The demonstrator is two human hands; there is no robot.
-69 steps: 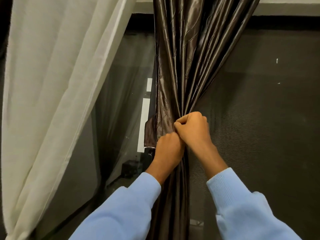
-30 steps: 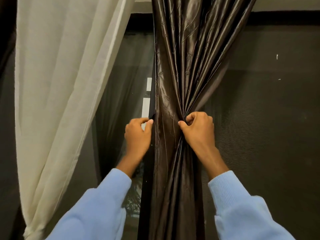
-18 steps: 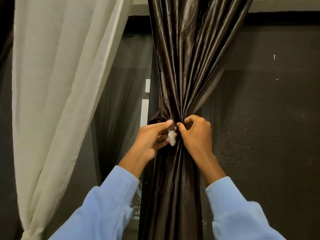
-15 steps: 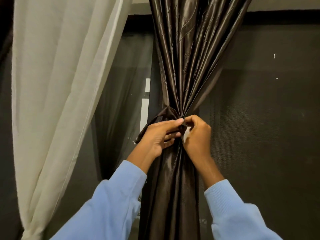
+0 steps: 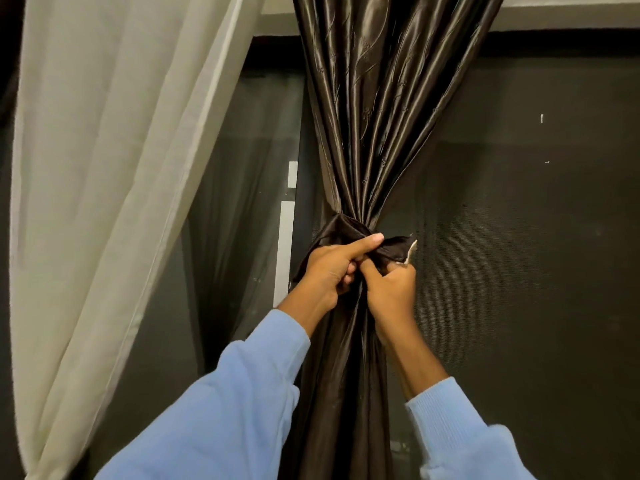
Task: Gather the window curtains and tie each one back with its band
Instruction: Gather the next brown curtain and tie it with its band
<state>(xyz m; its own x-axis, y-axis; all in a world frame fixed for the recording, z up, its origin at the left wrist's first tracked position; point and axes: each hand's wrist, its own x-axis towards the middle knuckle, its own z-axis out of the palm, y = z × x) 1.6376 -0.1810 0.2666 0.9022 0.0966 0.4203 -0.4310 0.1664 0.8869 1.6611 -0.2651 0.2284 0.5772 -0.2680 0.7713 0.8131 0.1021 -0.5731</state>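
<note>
Your left hand (image 5: 332, 268), back at the gathered brown curtain (image 5: 381, 116), pinches the newly wrapped band (image 5: 341, 226) while your right hand (image 5: 391, 282) grips its three-o'clock end, so tying looks close.

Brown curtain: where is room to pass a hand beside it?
Free: the gap between white curtain and brown curtain, and the dark surface right of it. Crowded at the band, where left hand and right hand grip.
</note>
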